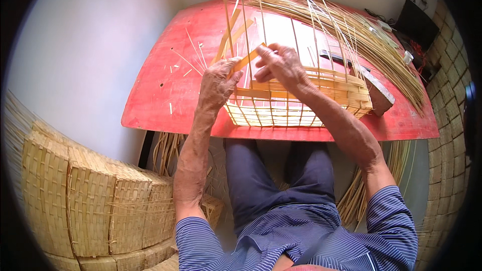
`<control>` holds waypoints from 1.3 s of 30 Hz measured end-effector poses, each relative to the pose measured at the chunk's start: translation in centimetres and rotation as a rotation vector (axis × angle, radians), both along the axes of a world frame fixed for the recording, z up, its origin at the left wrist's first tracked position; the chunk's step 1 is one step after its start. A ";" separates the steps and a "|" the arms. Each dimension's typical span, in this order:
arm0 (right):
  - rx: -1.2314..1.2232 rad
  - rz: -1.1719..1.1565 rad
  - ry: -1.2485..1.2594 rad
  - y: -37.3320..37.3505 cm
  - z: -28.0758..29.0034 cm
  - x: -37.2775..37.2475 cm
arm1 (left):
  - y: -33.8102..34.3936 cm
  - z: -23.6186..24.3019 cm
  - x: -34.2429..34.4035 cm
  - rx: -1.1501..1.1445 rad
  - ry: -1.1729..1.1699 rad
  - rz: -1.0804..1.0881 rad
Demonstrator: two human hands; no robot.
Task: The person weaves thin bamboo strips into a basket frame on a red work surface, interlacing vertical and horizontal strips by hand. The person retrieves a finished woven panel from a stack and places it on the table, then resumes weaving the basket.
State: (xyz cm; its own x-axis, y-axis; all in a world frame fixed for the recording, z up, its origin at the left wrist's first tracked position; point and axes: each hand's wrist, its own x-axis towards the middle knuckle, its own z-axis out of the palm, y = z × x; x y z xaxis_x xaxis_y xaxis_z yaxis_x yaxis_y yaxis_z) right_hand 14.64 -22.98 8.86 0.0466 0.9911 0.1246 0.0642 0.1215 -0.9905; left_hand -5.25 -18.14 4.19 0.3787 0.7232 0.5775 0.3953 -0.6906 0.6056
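Tan and flat, a strip (247, 60) slants from the left hand (219, 81), fingers clamped on it, to the right hand (281, 68) pinching its tip. A pale lattice basket (273, 115) with tall stakes (244, 20) sits on the red table (150, 105) below.

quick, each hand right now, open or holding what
Left hand: closed, holding a flat tan strip.
Right hand: closed, pinching the same strip near its upper end.

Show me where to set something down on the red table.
Widest: the red table at front left, beside the basket, bar a few slivers. Smaller: front right, between the block, the strip bundle and the table edge. Crowded: the middle, under the left hand and right hand, and the back right.
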 end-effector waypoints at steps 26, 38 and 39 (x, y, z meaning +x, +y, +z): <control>0.395 -0.091 -0.849 -3.1 -2.5 2.5 | -3.7 -0.5 -1.2 0.134 0.461 0.042; 0.407 -0.120 -0.716 -4.6 -3.8 3.6 | -1.5 0.3 -5.8 0.173 0.483 0.052; 0.393 -0.112 -0.698 -4.7 -3.7 3.5 | -1.4 0.3 -6.0 0.118 0.491 0.023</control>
